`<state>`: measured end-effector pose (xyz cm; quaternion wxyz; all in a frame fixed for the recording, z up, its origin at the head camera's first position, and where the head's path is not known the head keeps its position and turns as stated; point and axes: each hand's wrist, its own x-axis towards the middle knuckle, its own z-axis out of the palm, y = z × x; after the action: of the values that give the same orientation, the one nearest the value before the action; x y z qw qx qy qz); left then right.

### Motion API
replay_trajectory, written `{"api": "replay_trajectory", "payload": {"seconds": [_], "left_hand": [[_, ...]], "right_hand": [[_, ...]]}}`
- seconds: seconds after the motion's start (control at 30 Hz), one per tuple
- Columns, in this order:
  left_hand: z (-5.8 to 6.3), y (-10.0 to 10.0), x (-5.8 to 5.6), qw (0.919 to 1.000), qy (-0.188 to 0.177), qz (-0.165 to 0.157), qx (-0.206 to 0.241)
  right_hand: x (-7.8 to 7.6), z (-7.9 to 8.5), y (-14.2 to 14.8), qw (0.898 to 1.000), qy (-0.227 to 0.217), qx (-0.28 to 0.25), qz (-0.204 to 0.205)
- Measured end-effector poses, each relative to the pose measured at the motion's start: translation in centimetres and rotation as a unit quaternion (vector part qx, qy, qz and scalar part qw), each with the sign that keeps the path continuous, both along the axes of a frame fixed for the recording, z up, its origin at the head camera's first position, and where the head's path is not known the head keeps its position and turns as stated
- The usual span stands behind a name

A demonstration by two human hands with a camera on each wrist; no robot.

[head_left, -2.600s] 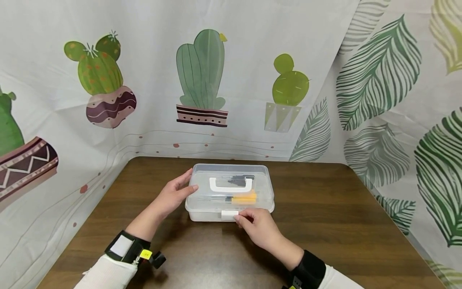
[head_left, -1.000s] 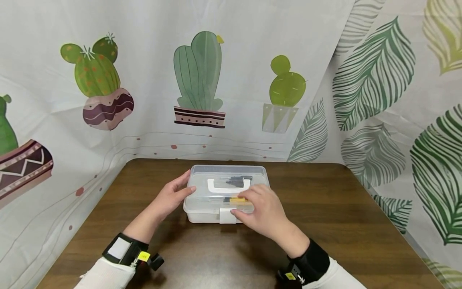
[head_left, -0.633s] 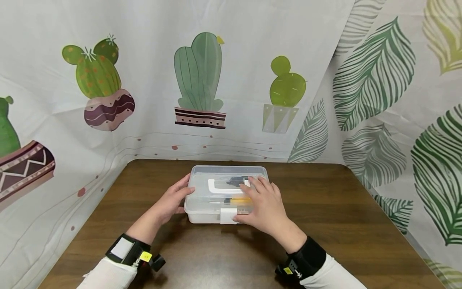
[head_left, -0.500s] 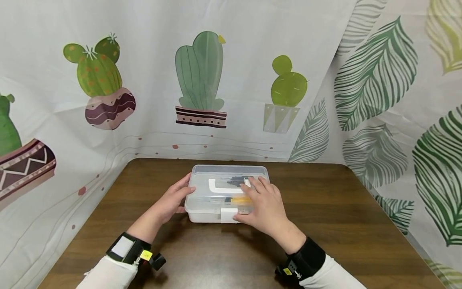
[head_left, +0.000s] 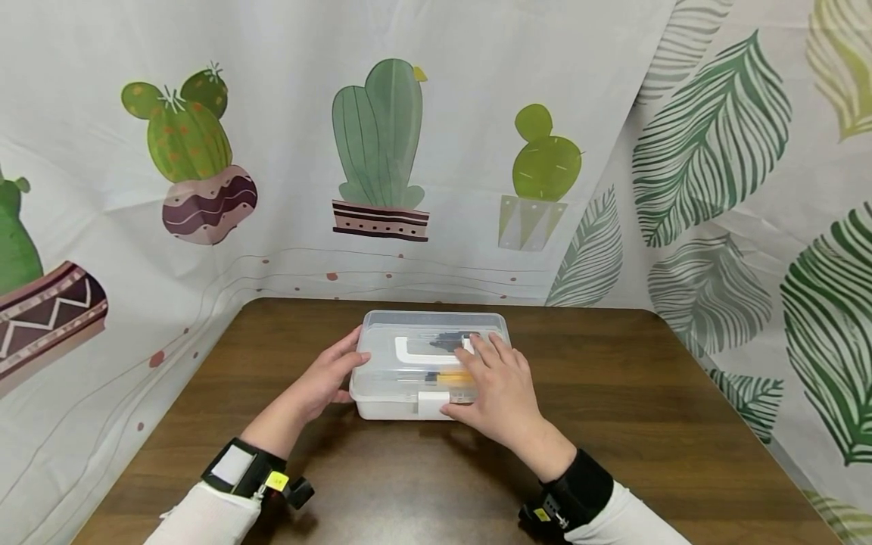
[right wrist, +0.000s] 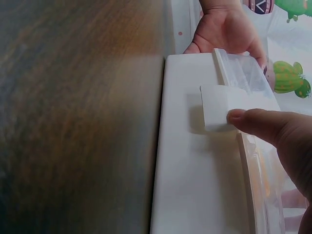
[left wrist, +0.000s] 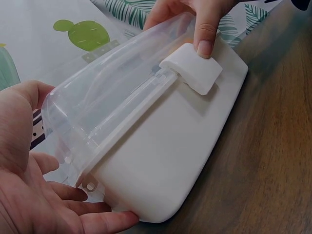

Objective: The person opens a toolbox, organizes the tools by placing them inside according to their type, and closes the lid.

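Note:
A clear-lidded storage box stands on the table with its lid down. Through the lid show dark items and some yellow-handled tools. My left hand holds the box's left end, thumb on the lid and fingers along the side down toward the base, as the left wrist view shows. My right hand spreads its fingers over the right part of the lid beside the white carry handle. Its thumb presses the edge of the white front latch. That latch stands slightly off the box front in both wrist views.
The brown wooden table extends around the box on both sides and in front. Behind it hangs a white cloth printed with cacti, with a leaf-patterned cloth on the right. Black bands with cameras circle both wrists.
My right hand was pinching the latch's lower right edge; its fingers have since moved up and spread over the lid, thumb staying at the latch. The box stays in place, my left hand on it.

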<state>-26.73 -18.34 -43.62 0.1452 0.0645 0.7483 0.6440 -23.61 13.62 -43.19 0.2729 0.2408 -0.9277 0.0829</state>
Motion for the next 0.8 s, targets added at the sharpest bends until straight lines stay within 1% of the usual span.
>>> {"api": "replay_trajectory", "payload": {"seconds": [0.33, 0.67, 0.8], "left_hand": [[0.38, 0.04, 0.17, 1.0000, 0.001, -0.003, -0.006], [0.26, 0.03, 0.15, 0.9999, 0.001, 0.004, -0.010], [0.14, 0.07, 0.14, 0.9999, -0.002, 0.002, -0.013]], "right_hand": [[0.04, 0.14, -0.29, 1.000, -0.002, -0.003, -0.004], [-0.04, -0.10, -0.42, 1.000, 0.020, -0.004, 0.000], [0.04, -0.19, -0.31, 1.000, 0.019, -0.002, 0.000]]}}
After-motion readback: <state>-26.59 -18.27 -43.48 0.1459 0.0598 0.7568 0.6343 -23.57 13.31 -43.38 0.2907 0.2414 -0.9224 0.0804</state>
